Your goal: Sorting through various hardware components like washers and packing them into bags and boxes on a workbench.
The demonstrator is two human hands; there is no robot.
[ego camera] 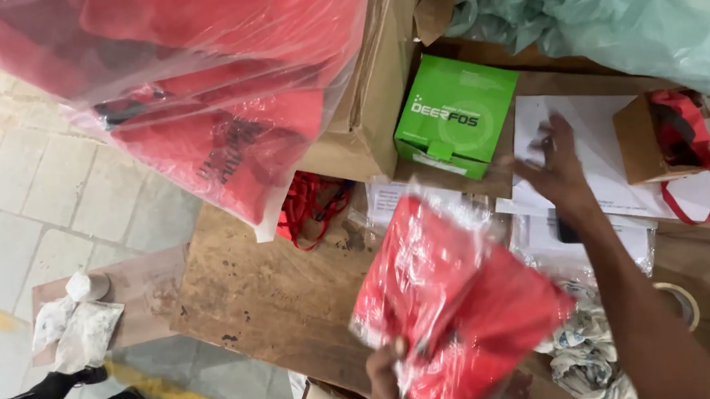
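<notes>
Slippery plastic wrap on the red garment packet [456, 301] could slide from the left hand [384, 380] pinching its near corner, while the right hand [557, 167] hovers open.

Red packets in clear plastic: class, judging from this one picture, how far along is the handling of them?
Looks done: a heap of bagged red packets lies on the cardboard box. In hand: the left hand grips one bagged red packet by its lower edge, while the right hand reaches open over the white papers. Left: red straps lie loose on the wooden table.
</notes>
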